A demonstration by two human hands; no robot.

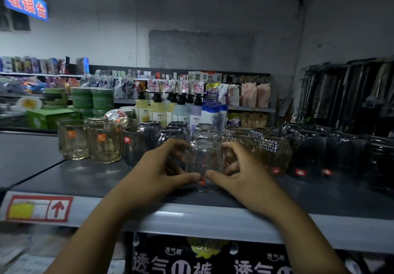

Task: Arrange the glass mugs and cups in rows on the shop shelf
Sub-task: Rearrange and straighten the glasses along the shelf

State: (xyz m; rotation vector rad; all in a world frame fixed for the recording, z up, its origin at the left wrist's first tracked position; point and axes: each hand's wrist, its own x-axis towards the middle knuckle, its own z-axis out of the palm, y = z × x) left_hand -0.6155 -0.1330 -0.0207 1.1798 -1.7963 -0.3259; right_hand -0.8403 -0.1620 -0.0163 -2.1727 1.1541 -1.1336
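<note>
A clear glass cup [205, 158] stands upside down near the front of the grey shop shelf [85, 180]. My left hand [162, 167] and my right hand [238, 167] curl around it from either side, thumbs meeting at its red sticker. More clear upturned cups [205, 132] stand in a row behind it. Dark grey cups [178, 129] sit to the left of that row. Amber glasses [104, 142] with orange stickers stand at the far left. Patterned glass mugs [275, 152] and dark mugs [309, 154] line up to the right.
A price label strip [38, 208] with a red arrow runs along the shelf's front edge. Pump bottles [157, 109] and packaged goods fill the shelves behind. Green stacked plates [82, 100] sit at the back left. Dark hanging goods [351, 94] cover the right wall.
</note>
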